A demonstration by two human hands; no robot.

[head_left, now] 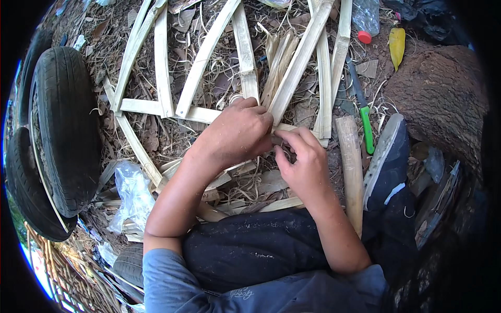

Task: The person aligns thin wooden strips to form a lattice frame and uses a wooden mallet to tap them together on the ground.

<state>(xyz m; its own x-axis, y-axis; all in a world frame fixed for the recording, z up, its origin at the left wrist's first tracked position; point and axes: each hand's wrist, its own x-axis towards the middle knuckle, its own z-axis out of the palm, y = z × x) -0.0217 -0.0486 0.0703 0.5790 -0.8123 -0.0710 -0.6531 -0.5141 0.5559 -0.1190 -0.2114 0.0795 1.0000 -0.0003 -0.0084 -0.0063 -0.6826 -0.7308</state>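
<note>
Pale flat bamboo strips stand out in a zigzag from a crosswise bamboo strip (201, 114) on the ground before me. My left hand (237, 128) is closed over this crosswise strip where two slanting strips (295, 68) meet it; its curled fingers hide what they grip. Close beside it, my right hand (305, 159) pinches with thumb and forefinger at a small dark piece (278, 140) between the hands, too covered to name. Right of my right hand lies a thick bamboo stick (350, 172). Beyond that is a knife (367, 128) with a green handle.
Old tyres (65, 130) stand at the left, near a clear plastic bag (130, 190). A tree trunk (441, 96) and my shoe (383, 156) are at the right. A plastic bottle with a red cap (364, 37) lies far right. Shavings and dry leaves litter the soil.
</note>
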